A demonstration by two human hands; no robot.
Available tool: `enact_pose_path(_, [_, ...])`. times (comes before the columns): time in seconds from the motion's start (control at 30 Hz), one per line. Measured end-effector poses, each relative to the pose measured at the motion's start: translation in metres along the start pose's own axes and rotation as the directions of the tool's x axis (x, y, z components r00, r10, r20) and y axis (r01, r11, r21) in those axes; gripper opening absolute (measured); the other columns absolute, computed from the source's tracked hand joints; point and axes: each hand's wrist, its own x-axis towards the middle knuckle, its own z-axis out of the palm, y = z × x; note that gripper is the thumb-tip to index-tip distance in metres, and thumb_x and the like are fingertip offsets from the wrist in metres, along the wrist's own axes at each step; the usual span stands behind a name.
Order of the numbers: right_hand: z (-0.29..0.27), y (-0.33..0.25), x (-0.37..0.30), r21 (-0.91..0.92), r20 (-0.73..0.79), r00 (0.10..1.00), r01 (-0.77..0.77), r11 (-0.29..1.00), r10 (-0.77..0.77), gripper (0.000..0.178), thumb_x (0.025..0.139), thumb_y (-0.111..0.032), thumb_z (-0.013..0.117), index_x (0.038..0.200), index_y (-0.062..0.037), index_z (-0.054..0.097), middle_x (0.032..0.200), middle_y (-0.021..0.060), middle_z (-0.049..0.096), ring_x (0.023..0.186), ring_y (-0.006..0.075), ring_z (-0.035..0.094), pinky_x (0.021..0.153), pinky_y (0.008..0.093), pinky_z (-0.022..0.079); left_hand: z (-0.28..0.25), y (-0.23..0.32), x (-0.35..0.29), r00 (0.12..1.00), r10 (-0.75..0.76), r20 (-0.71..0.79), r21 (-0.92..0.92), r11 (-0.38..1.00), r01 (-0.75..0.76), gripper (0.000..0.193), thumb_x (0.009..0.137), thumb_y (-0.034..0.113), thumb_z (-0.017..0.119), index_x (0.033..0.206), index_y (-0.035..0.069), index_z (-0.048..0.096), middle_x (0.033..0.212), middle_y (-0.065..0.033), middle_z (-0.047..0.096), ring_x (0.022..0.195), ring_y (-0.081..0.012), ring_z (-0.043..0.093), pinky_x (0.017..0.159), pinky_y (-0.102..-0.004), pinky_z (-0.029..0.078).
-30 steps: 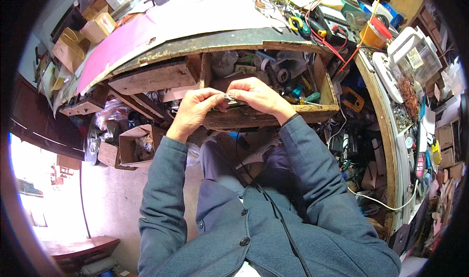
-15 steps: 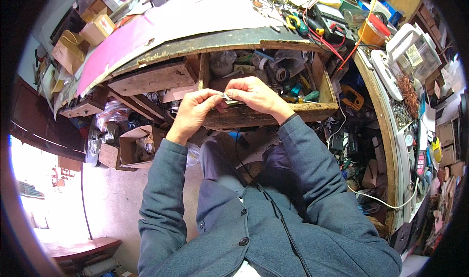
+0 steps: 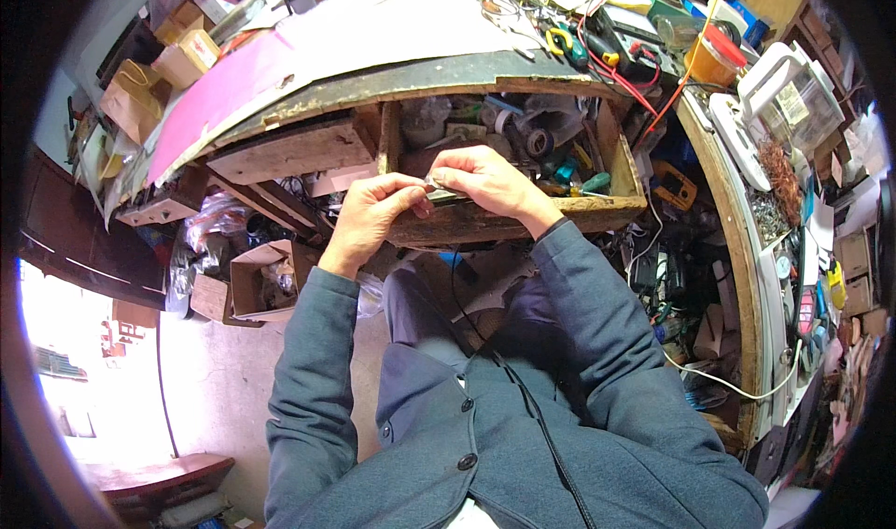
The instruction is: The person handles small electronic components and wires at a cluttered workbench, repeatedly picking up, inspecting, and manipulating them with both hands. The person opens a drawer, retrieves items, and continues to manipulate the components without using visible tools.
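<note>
My left hand [image 3: 369, 219] and my right hand [image 3: 485, 183] meet over the front edge of an open wooden drawer [image 3: 523, 216]. Between their fingertips they pinch a small flat metallic object [image 3: 441, 192]; most of it is hidden by my fingers. The drawer holds several tools, among them a roll of dark tape [image 3: 539, 142] and green-handled tools [image 3: 583, 185]. My blue-grey jacket sleeves rise from the lower edge.
A worn workbench top [image 3: 392, 71] lies above the drawer, covered by a pink sheet [image 3: 219, 90] and white paper. Cables, pliers and an orange cup [image 3: 711, 59] crowd its right end. Cardboard boxes [image 3: 261, 282] sit on the floor at left. A cluttered shelf [image 3: 793, 221] runs along the right.
Both hands have stayed together over the drawer's front edge, with only slight shifts of the fingers around the small metallic object.
</note>
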Motion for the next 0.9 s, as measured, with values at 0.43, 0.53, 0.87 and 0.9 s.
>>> enact_pose_path(0.43, [-0.0004, -0.0043, -0.0021, -0.086, 0.027, 0.998, -0.051, 0.995, 0.053, 0.025, 0.104, -0.022, 0.059, 0.098, 0.0, 0.068, 0.084, -0.0035, 0.063, 0.083, 0.006, 0.054, 0.077, 0.0259, 0.047, 0.0003, -0.0008, 0.0009, 1.0, -0.009, 0.01, -0.021, 1.0, 0.009, 0.019, 0.1, 0.012, 0.068, 0.109, -0.003, 0.073, 0.09, -0.0072, 0.075, 0.082, -0.0134, 0.069, 0.08, -0.0276, 0.055])
enact_pose_path(0.53, [-0.0005, -0.0057, -0.0024, -0.086, 0.022, 0.998, -0.054, 0.995, 0.056, 0.025, 0.104, -0.023, 0.06, 0.098, -0.0002, 0.068, 0.083, -0.003, 0.063, 0.083, 0.0062, 0.054, 0.077, 0.0262, 0.047, 0.0017, 0.0013, 0.0006, 1.0, -0.009, 0.004, -0.018, 1.0, 0.009, 0.019, 0.1, 0.013, 0.068, 0.109, -0.003, 0.073, 0.09, -0.007, 0.075, 0.082, -0.0132, 0.069, 0.08, -0.0275, 0.055])
enact_pose_path(0.87, [-0.0003, -0.0076, -0.0029, -0.104, 0.013, 0.999, -0.049, 0.993, 0.05, 0.026, 0.103, -0.024, 0.06, 0.099, 0.0005, 0.068, 0.082, -0.0009, 0.064, 0.083, 0.0076, 0.055, 0.078, 0.0272, 0.048, 0.0008, -0.0028, 0.0, 1.0, 0.023, -0.009, 0.016, 1.0, -0.022, 0.021, 0.101, 0.016, 0.068, 0.111, -0.002, 0.074, 0.09, -0.0053, 0.076, 0.083, -0.0109, 0.068, 0.079, -0.0256, 0.055])
enact_pose_path(0.9, [-0.0004, -0.0076, -0.0028, -0.104, 0.015, 0.999, -0.048, 0.993, 0.05, 0.026, 0.103, -0.024, 0.06, 0.099, 0.0005, 0.068, 0.082, -0.0009, 0.064, 0.083, 0.0077, 0.056, 0.078, 0.0273, 0.048, 0.0014, -0.004, -0.0006, 0.999, 0.034, -0.017, 0.03, 0.999, -0.034, 0.021, 0.101, 0.015, 0.068, 0.111, -0.002, 0.074, 0.09, -0.0053, 0.076, 0.082, -0.0107, 0.068, 0.079, -0.0255, 0.055])
